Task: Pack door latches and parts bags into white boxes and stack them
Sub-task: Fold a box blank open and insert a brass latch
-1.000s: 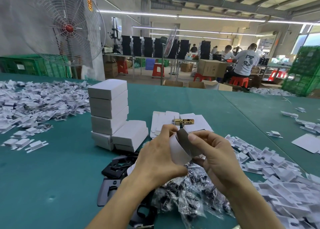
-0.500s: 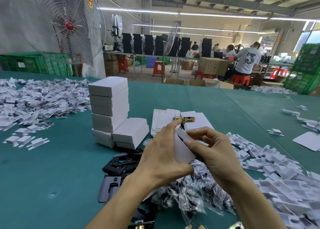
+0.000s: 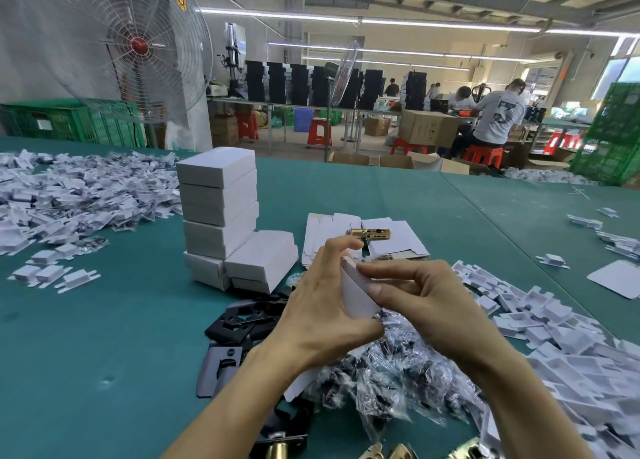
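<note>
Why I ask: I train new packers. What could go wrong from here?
1. The left hand and right hand both pinch an unfinished box in the air; a flap could crease or close crooked.
2. The stack of boxes is tall and uneven, so adding another might tip it.
3. The brass latch lies apart on flat cartons and is easy to forget.

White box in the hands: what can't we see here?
Head view only.
white box: inside hidden by left hand and right hand.
brass latches: cut off by the bottom edge.
parts bags: contents blurred behind crinkly plastic.
</note>
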### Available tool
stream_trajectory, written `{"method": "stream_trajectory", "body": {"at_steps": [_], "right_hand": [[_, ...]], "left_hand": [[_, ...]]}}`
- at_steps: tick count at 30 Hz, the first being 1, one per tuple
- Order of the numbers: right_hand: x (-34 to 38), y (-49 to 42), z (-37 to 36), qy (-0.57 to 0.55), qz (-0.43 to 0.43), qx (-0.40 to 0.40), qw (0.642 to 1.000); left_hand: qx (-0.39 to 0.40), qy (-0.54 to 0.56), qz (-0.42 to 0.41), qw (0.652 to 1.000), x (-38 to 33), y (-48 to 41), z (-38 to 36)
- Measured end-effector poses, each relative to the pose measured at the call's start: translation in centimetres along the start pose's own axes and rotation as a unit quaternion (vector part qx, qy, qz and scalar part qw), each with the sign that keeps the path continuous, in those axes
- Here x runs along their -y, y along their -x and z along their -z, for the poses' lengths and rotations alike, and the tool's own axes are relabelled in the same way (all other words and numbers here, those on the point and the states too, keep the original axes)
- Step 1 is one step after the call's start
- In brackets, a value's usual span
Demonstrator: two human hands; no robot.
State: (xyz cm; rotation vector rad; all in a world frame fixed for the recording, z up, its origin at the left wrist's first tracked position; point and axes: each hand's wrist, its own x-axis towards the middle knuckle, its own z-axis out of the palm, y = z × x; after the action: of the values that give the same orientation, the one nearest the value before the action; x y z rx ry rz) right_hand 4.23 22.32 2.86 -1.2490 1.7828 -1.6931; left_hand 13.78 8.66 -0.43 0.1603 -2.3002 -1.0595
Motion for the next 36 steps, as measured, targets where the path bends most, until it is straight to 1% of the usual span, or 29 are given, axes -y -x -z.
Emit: {"method": "stream_trajectory", "body": {"at_steps": [3, 7, 9, 13, 16, 21, 23, 28, 31, 34, 36], "right_hand": [[0.1, 0.0, -0.1, 0.003, 0.006, 0.030, 1.000], [0.2, 0.3, 0.4, -0.049, 0.000, 0.080, 0.996], [0.0, 0.2, 0.4, -0.040, 0.014, 0.068, 0.997], [-0.9, -0.2, 0.0, -0.036, 0.024, 0.015, 0.999], [-1.2, -0.2, -0.1, -0.028, 0.014, -0.010, 0.999], [-1.2, 0.0, -0.3, -0.047, -0.033, -0.070, 0.996], [-1.1, -0.1, -0.8, -0.066, -0.050, -0.078, 0.994], [-0.8, -0.4, -2.7, -0.072, -0.049, -0.097, 0.992], [-0.8, -0.4, -3.8, -0.028, -0.034, -0.121, 0.992], [-0.9, -0.4, -5.1, 0.024, -0.013, -0.133, 0.991], [-0.9, -0.3, -5.5, 0.054, -0.003, -0.134, 0.990]], "left_hand": [[-0.015, 0.054, 0.006, 0.998, 0.1, -0.2, 0.1], [-0.030, 0.093, 0.010, 0.995, 0.7, -0.3, 0.3], [-0.029, 0.108, 0.012, 0.994, 1.1, -0.3, 0.4], [-0.008, 0.120, 0.021, 0.993, 1.6, -0.3, 0.4], [0.004, 0.097, 0.019, 0.995, 1.7, -0.3, 0.3], [0.038, 0.029, 0.038, 0.998, 2.0, 0.0, -0.5], [0.027, 0.031, 0.036, 0.999, 2.1, -0.1, -0.5], [0.012, 0.002, 0.022, 1.000, 2.6, -0.6, 0.7], [0.004, -0.044, 0.020, 0.999, 2.8, -0.7, 1.4], [-0.026, -0.090, 0.033, 0.995, 2.9, -0.9, 1.9], [-0.047, -0.095, 0.047, 0.993, 2.8, -1.0, 2.0]]}}
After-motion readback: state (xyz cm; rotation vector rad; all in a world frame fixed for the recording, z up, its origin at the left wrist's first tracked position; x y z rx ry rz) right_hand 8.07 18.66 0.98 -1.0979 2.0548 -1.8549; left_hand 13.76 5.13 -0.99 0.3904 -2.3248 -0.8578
